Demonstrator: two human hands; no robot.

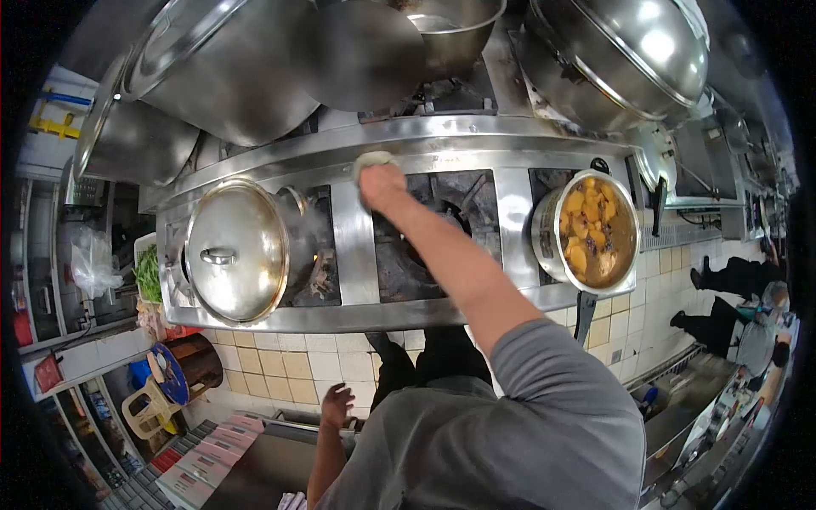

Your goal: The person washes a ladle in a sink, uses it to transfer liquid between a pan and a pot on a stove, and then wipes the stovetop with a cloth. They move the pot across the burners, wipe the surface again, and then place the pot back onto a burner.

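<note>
My right hand (384,185) reaches across the gas stove (354,234) and presses a pale folded cloth (375,160) onto the steel strip behind the burners. Its fingers are closed on the cloth. Below my forearm lies a dark burner grate (416,255). My left hand (337,406) hangs beside my body, away from the stove, its fingers apart and holding nothing. A large lidded pot (234,255) stands on the left burner. On the right burner, an uncovered pot (544,229) holds orange-yellow chunks in brown liquid.
Big steel pots (229,76) and a domed lidded pot (612,59) crowd the back. The right pot's dark handle (585,316) juts past the stove's front edge. A stool (149,408) stands at the left. Other people (722,327) are at the far right.
</note>
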